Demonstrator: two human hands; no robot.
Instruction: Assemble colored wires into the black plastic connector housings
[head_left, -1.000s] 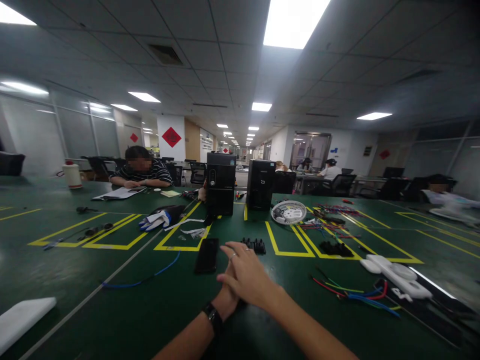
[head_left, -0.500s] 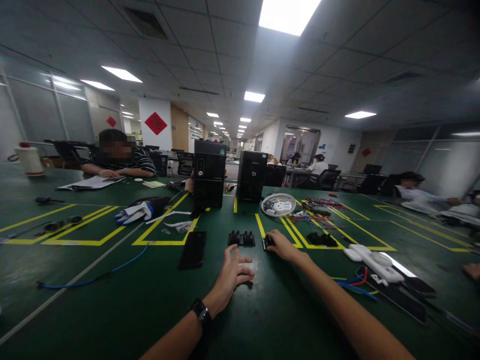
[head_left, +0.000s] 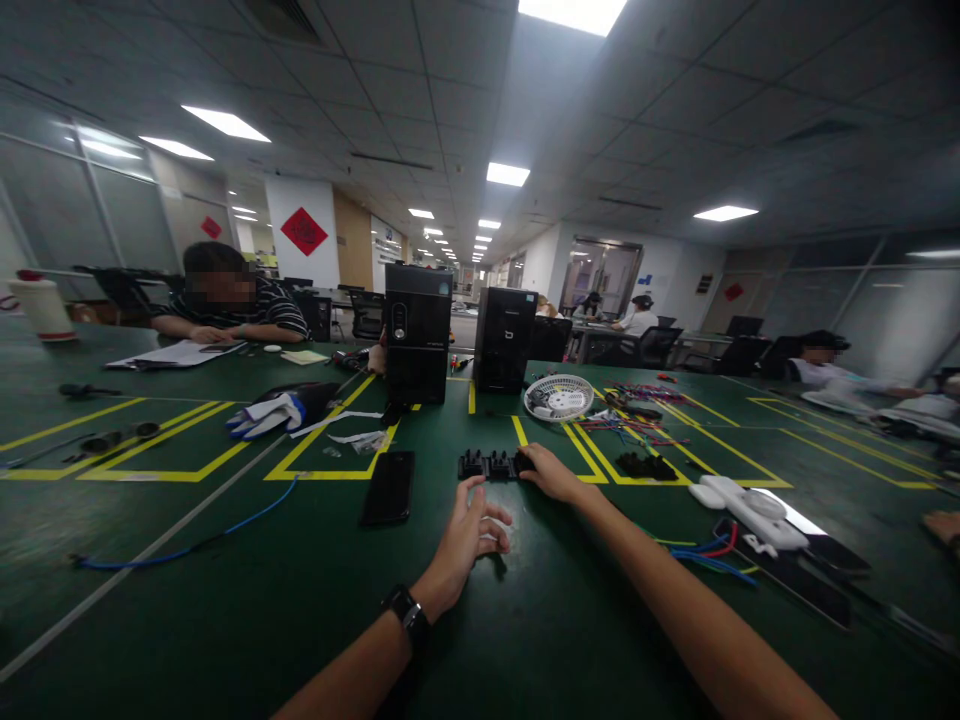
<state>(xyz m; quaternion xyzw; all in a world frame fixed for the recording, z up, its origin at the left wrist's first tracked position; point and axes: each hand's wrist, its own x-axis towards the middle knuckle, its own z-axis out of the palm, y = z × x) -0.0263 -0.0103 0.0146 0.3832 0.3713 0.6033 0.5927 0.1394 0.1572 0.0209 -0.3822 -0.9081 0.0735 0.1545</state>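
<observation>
Two small black plastic parts with upright prongs (head_left: 486, 463) stand side by side on the green table (head_left: 555, 620). My right hand (head_left: 553, 473) pinches a third black plastic part (head_left: 522, 464) at the right end of this row, close against its neighbour. Its outline is mostly covered by my fingers. Just in front of the row, my left hand (head_left: 472, 530) hovers with fingers apart and nothing in it. A dark watch (head_left: 406, 615) is on the left wrist. To the left lies a black phone (head_left: 388, 488).
Another cluster of black parts (head_left: 645, 466) lies to the right, below a white basket (head_left: 559, 398) and loose wires (head_left: 652, 425). Two black computer cases (head_left: 417, 340) stand behind. A white device (head_left: 750, 515) is at right, gloves (head_left: 274, 412) at left. A person (head_left: 225, 305) sits opposite.
My right hand has moved left with its black part, closing the gap to the row. My left hand stays nearly in place. The view has tilted slightly.
</observation>
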